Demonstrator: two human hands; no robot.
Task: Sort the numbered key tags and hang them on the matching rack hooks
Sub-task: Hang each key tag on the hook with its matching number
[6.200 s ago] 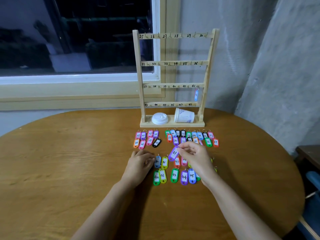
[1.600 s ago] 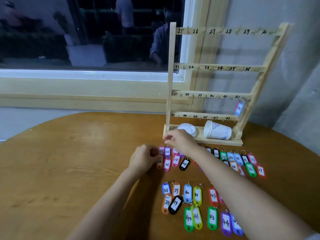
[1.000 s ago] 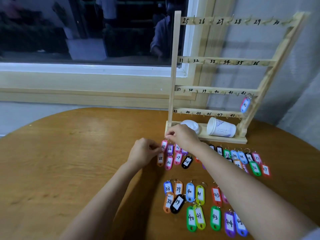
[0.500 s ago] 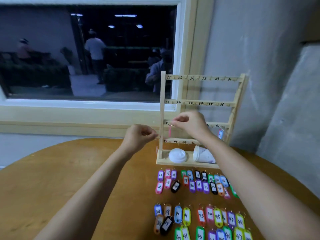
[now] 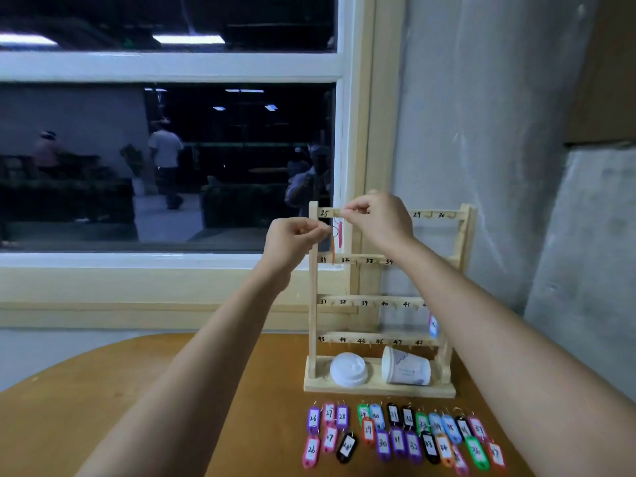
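The wooden rack (image 5: 313,304) stands at the table's far side, its rails numbered from 25 to 48. My right hand (image 5: 378,220) pinches the ring of a pink key tag (image 5: 340,234) at the top rail beside the number 25. My left hand (image 5: 292,241) holds the ring of an orange key tag (image 5: 332,251) just below, left of the pink one. Both tags hang edge-on, so their numbers are hidden. A blue tag (image 5: 433,325) hangs at the right end of the third rail. Several numbered tags (image 5: 395,435) lie in rows in front of the rack.
A white lid (image 5: 348,369) and a paper cup (image 5: 406,370) on its side rest on the rack's base. The round wooden table (image 5: 241,407) runs left. A window (image 5: 165,160) and a grey wall (image 5: 516,166) stand behind the rack.
Both hands have risen from the third rail to the top rail, each with a tag. The camera has tilted up, so the nearer rows of tags have left the view.
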